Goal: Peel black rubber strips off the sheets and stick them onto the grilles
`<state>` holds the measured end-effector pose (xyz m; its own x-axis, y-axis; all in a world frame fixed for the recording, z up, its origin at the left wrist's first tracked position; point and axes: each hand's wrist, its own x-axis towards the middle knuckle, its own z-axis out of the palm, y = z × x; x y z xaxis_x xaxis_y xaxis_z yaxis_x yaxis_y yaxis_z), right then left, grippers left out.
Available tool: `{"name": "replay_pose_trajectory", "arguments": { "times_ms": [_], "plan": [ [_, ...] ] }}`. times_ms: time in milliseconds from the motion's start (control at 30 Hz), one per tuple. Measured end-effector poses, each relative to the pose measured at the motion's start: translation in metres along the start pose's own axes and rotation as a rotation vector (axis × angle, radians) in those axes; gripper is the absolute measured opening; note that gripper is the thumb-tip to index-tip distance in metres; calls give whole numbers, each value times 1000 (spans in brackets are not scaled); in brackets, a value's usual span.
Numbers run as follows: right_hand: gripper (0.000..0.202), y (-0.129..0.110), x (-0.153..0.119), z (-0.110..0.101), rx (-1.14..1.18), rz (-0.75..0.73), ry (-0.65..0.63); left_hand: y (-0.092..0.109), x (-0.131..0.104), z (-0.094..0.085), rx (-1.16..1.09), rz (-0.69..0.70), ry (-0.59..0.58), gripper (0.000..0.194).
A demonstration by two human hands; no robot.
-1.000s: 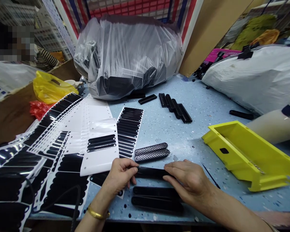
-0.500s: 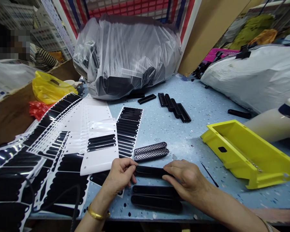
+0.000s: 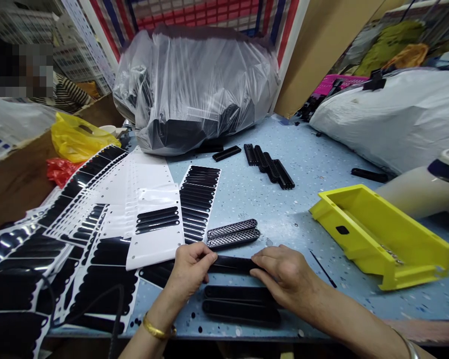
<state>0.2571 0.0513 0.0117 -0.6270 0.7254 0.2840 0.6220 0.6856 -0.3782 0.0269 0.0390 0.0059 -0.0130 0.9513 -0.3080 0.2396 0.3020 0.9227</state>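
A long black plastic piece (image 3: pixel 234 265) with a smooth top lies lengthwise between my two hands. My left hand (image 3: pixel 189 271) is closed at its left end, thumb and fingertips pinched together; whether a thin strip is in the pinch is too small to tell. My right hand (image 3: pixel 290 273) grips its right end between thumb and fingers, hiding that end. Just below, two more black pieces (image 3: pixel 239 311) lie side by side, partly under my right hand. Above are two pieces with a mesh-patterned face (image 3: pixel 234 234).
Sheets of black rounded stickers (image 3: pixel 200 199) spread over the left side. A yellow bin (image 3: pixel 389 239) with small metal bits stands at right, near a thin black rod (image 3: pixel 322 269). Several black pieces (image 3: pixel 269 166) lie farther back, before a plastic-wrapped bundle (image 3: pixel 209 85). Another person sits far left.
My left hand has shifted slightly right, its thumb now further over the end of the black piece. My right hand keeps its grip almost in place.
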Motion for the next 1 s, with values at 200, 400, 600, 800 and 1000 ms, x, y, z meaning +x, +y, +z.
{"name": "replay_pose_trajectory", "arguments": {
  "times_ms": [200,400,600,800,1000],
  "plan": [
    [19,0,0,1,0,18,-25,-4,2,-3,30,50,7,34],
    [16,0,0,1,-36,3,1,-2,0,-6,29,35,-43,34],
    [13,-3,5,-7,78,-14,91,-4,0,-3,-7,39,-6,29],
    [13,0,8,-11,75,-45,155,-8,0,-6,25,42,-15,31],
    [15,2,4,-7,62,2,123,-9,1,-5,33,59,-25,31]
  ]
}}
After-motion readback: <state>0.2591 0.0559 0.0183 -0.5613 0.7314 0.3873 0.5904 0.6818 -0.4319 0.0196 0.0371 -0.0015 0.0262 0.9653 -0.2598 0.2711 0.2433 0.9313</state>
